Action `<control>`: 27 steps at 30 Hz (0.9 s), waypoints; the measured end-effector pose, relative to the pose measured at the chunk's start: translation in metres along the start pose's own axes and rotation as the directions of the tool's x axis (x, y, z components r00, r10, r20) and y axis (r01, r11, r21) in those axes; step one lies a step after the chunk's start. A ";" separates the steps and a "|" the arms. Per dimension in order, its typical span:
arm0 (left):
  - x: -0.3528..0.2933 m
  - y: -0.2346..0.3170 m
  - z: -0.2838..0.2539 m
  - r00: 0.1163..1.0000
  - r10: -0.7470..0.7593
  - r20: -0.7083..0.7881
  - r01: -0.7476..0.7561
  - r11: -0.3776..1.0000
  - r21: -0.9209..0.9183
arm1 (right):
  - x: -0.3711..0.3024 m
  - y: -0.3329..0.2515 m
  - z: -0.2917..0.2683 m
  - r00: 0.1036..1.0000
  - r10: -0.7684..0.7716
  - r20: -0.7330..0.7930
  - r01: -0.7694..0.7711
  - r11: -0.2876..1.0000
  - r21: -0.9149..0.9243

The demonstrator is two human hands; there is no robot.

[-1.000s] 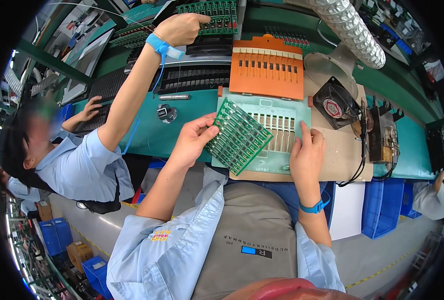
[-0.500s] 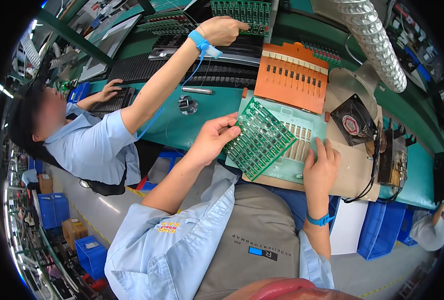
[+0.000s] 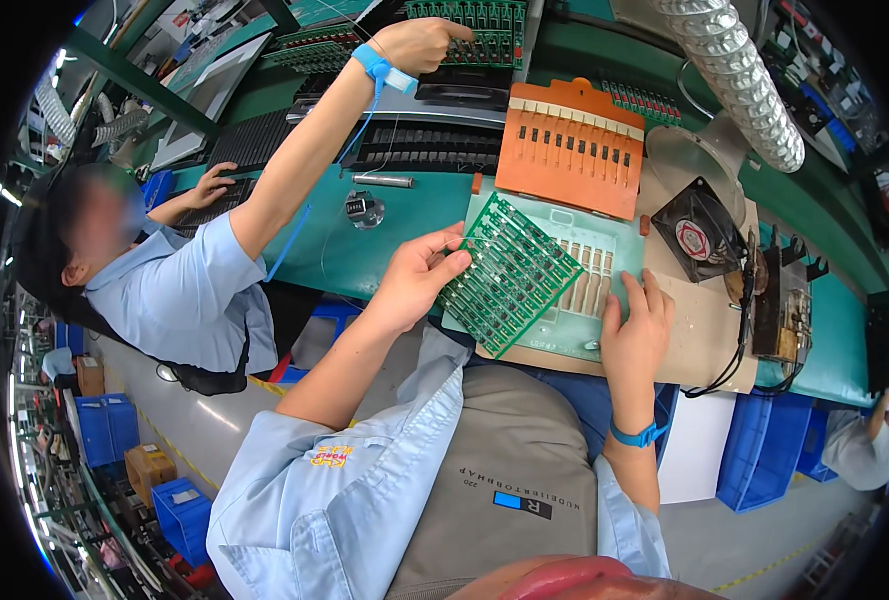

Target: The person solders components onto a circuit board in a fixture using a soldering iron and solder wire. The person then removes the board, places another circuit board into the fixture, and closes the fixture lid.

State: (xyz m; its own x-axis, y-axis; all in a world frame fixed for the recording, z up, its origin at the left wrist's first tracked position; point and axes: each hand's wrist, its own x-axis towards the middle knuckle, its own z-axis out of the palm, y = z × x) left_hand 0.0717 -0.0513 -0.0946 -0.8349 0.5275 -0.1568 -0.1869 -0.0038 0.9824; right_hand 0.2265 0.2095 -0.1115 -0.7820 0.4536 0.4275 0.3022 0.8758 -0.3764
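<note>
"Shifted rightward across the view since a second ago, bench and all. From the left?"

"A co-worker's hand at another green board. Then the left hand, fingers pinched closed on the upper-left edge of a green circuit board, same hold as before, over the left part of a pale green tray."

"Risk from here?"

"Perhaps a pivot or drop, owing to a one-sided pinch; perhaps a scuff, from a far corner seemingly close to the orange panel."

"Pointing where?"

"Populated face up, turned diamond-wise, one corner to the far side, one to the near; outline near square, so no certain long axis."

"And farther right?"

"At the tray's right edge, the right hand, fingers loosely parted, gripping nothing visible."
</note>
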 end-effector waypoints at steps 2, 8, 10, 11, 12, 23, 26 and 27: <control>-0.001 0.002 0.001 1.000 -0.004 -0.014 0.004 1.000 0.008 | -0.001 0.001 -0.001 1.000 0.001 0.002 -0.001 1.000 0.017; -0.001 -0.004 -0.004 1.000 -0.009 0.005 0.009 1.000 0.024 | -0.001 0.002 -0.002 1.000 0.000 0.006 -0.001 0.999 0.033; -0.002 -0.004 -0.004 1.000 -0.002 -0.014 0.003 1.000 0.029 | -0.001 0.003 -0.002 1.000 -0.006 0.015 0.005 0.999 0.046; -0.003 -0.003 -0.004 1.000 0.001 -0.024 0.000 1.000 0.031 | -0.001 0.003 -0.003 1.000 -0.009 0.019 0.008 0.999 0.052; -0.005 -0.002 -0.004 0.999 0.004 -0.035 -0.003 0.999 0.034 | -0.001 0.003 -0.003 1.000 -0.012 0.024 0.010 0.998 0.060; -0.022 0.042 0.001 0.988 0.027 0.152 -0.036 0.998 0.060 | 0.010 -0.018 -0.030 0.997 -0.076 0.025 0.059 0.907 0.418; -0.022 0.047 0.005 0.981 0.042 0.190 -0.060 0.994 0.093 | 0.012 -0.022 -0.034 0.987 -0.153 0.037 0.108 0.831 0.546; -0.022 0.048 0.006 0.978 0.046 0.204 -0.068 0.992 0.103 | 0.012 -0.023 -0.034 0.983 -0.179 0.039 0.122 0.801 0.587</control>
State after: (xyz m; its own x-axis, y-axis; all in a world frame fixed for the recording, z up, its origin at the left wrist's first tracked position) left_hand 0.0844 -0.0583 -0.0437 -0.7198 0.6887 -0.0873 -0.0748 0.0481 0.9960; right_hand 0.2284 0.2002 -0.0693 -0.8438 0.2833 0.4558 -0.1735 0.6598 -0.7311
